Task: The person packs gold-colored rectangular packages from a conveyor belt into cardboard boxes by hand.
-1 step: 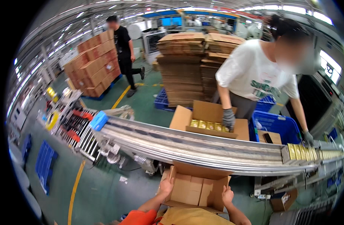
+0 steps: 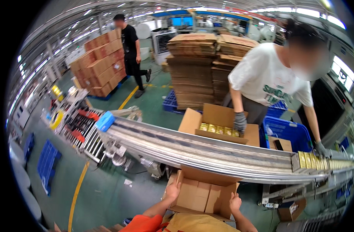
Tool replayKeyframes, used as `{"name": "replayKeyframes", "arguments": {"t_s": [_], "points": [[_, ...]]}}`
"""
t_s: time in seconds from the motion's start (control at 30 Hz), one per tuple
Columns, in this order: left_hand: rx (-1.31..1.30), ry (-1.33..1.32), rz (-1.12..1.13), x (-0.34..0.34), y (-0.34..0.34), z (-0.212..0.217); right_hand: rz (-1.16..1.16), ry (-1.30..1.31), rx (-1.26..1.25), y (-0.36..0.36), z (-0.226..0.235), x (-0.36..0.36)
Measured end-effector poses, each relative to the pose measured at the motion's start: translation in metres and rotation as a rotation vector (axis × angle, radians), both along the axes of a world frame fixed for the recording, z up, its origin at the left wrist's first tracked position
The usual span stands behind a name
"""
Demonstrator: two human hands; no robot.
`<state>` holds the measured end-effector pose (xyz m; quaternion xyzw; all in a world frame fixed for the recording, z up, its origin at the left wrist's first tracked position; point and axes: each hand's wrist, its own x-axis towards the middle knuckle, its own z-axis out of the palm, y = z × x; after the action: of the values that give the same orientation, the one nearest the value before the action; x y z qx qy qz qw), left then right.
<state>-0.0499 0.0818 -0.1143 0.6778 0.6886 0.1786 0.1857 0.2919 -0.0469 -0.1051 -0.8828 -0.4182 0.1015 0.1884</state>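
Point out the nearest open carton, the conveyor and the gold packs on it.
Open carton [image 2: 193,194], head view: inner base.
Conveyor [image 2: 200,150], head view: belt surface.
Gold packs [image 2: 313,161], head view: row's left part.

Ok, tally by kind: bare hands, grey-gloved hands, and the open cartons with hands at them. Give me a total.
Bare hands: 2 (left hand, right hand)
Grey-gloved hands: 2 (right gloved hand, left gloved hand)
Open cartons with hands at them: 2 (near carton, far carton)
Total: 6
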Motion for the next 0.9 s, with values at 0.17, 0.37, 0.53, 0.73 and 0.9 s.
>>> {"name": "replayKeyframes", "arguments": {"t_s": [0.17,0.37,0.53,0.73,0.9], "points": [[0.087,0.037,0.025,-0.002,-0.007,-0.005,0.010,0.006,-0.012,-0.001,-0.004,0.000],[0.042,0.003,0.037,0.000,-0.005,-0.005,0.037,0.037,0.032,0.000,-0.005,0.004],[0.025,-0.046,0.061,-0.006,-0.013,-0.006,0.054,0.016,0.049,0.001,-0.004,-0.002],[0.047,-0.005,0.028,0.005,-0.002,-0.025,0.152,-0.209,0.278,-0.006,-0.006,0.008],[0.048,-0.008,0.056,-0.001,-0.007,-0.027,0.204,-0.293,0.312,-0.006,0.005,-0.002]]}}
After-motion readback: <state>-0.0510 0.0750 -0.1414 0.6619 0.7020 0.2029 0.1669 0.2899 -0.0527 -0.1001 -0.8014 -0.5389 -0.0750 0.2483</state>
